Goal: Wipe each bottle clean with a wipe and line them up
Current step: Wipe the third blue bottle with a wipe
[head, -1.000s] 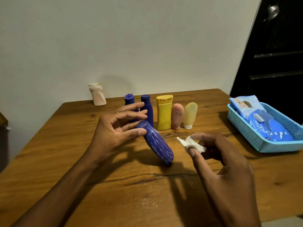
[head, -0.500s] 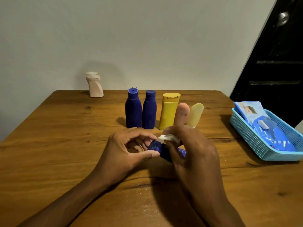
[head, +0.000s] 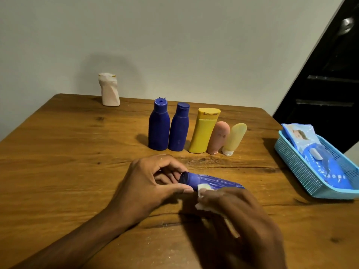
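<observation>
A blue tube bottle [head: 210, 182] lies sideways low over the wooden table [head: 68, 152], cap end to the left. My left hand [head: 153, 183] pinches that cap end between thumb and fingers. My right hand [head: 239, 216] holds a white wipe [head: 204, 188] pressed against the tube's near side. Behind them stands a row: two dark blue bottles [head: 159, 127] [head: 179, 127], a yellow bottle [head: 204, 131], a pink tube [head: 218, 137] and a pale yellow tube [head: 234, 138]. A cream bottle [head: 109, 89] stands alone at the back left.
A light blue basket [head: 303, 167] with a pack of wet wipes [head: 318, 158] sits at the table's right edge. A wall runs behind the table, and a dark door is at the right.
My left hand took hold of the tube's cap end and laid the tube sideways. My right hand brought the wipe onto the tube and slid down to its near side.
</observation>
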